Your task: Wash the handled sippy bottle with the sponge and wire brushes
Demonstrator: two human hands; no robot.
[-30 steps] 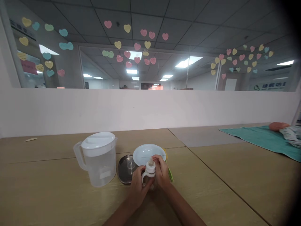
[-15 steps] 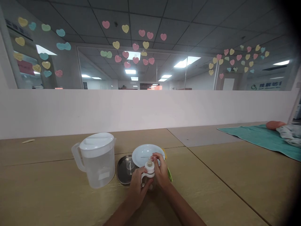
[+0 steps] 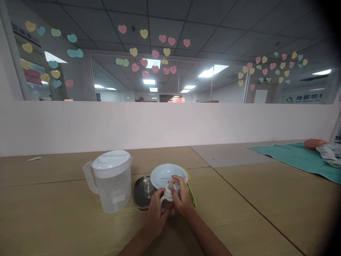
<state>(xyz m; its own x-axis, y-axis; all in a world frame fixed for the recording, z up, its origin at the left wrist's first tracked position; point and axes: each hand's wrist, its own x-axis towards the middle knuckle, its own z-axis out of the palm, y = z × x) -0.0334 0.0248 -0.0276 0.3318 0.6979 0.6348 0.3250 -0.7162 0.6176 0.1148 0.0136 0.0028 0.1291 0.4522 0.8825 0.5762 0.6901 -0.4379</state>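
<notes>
A baby bottle [image 3: 168, 195] with a white collar, side handles and a pale teat stands between my hands, low in the middle of the head view. My left hand [image 3: 155, 210] is closed around its body and handle from the left. From the right, my right hand [image 3: 182, 199] has its thumb and fingers closed about the collar, close beside the teat. Most of the bottle's body is hidden by the fingers. Just behind is a white bowl [image 3: 162, 172] with a thin rod across it. A steel tray [image 3: 138, 197] at the left holds a clear cap [image 3: 148, 188].
A lidded clear pitcher [image 3: 114, 188] stands left of the tray. A green-and-yellow item [image 3: 191, 195] lies partly hidden right of my right hand. Far right on the table are a teal towel [image 3: 301, 156], an orange object [image 3: 314, 143] and patterned cloth [image 3: 331, 151]. A white wall rises behind.
My right hand has shifted from beside the teat onto the collar, its thumb now across the front. The bottle's top leans slightly differently. The whole view has shifted a little.
</notes>
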